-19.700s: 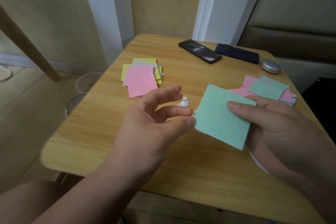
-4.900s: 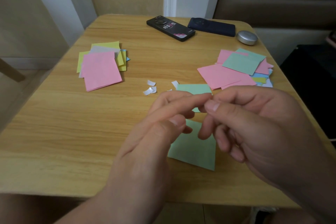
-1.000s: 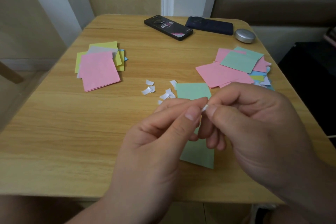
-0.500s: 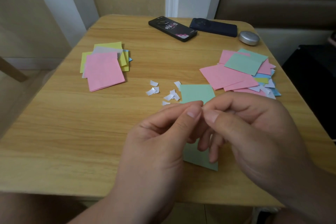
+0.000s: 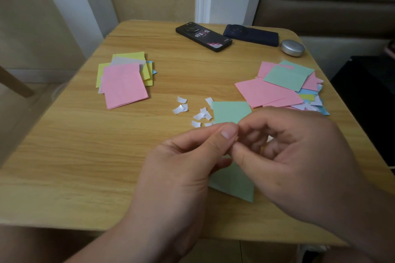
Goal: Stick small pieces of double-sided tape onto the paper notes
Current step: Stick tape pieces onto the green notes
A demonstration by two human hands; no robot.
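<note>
My left hand [image 5: 181,168] and my right hand [image 5: 284,156] meet fingertip to fingertip above the table, pinching a tiny piece of tape that is almost hidden between them. Under the hands lies a green paper note [image 5: 232,111]; its far edge and a near corner show. Several white tape backing scraps [image 5: 199,113] lie just left of the note. A stack of notes topped by a pink one [image 5: 124,85] sits at the left. A looser pile of pink, green and blue notes [image 5: 284,83] sits at the right.
Two dark phones [image 5: 203,36] [image 5: 252,35] and a small silver case [image 5: 292,48] lie along the far edge of the wooden table [image 5: 74,156]. A padded seat stands behind the table at the right; a wall and a white door frame are at the back.
Over the last second both hands stayed together over the green note, fingertips working at the small tape piece. The white bit seen between the fingers a second ago is now almost covered.
</note>
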